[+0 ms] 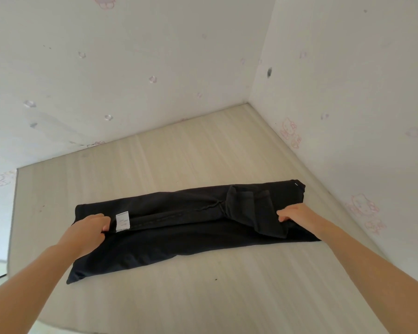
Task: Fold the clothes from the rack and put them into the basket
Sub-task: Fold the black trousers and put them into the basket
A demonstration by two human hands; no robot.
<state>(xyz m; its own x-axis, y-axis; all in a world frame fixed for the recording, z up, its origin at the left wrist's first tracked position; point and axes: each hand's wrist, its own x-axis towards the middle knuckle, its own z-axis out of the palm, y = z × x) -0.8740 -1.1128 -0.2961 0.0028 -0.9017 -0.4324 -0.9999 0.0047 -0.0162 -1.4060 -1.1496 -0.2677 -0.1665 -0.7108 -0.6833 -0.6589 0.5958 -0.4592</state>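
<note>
Pale wood-grain bench point(227, 297) set into a corner. White walls point(130, 68) on two sides, dotted with faint pink cartoon-cat prints point(290, 131) and small flower stickers point(152, 79). One dark mark point(269, 72) on the right wall.

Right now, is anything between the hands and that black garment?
No. Both hands already hold the black garment: the left hand beside the white label, the right hand at the other end. No basket is in view.
</note>
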